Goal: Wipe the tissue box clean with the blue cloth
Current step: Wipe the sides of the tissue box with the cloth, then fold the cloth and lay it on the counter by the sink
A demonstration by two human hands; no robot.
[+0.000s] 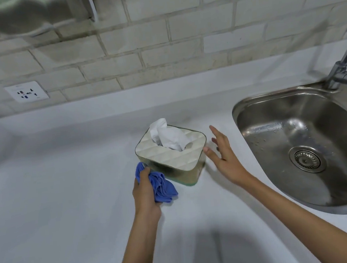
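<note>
Fingers (146, 172) of the left hand (146, 195) are clamped on a bunched blue cloth (161, 186), pressed at the near-left corner of a rectangular tissue box (172, 158) with quilted cream lid and clear sides. To their right, white tissue (169, 137) stands from the slot. Further right, the right hand (224, 156) hovers with fingers spread, just beside the box and apparently not touching it. Risk: unbraced, the box may slide on the white countertop (55, 176) toward the steel sink (311, 144).
</note>
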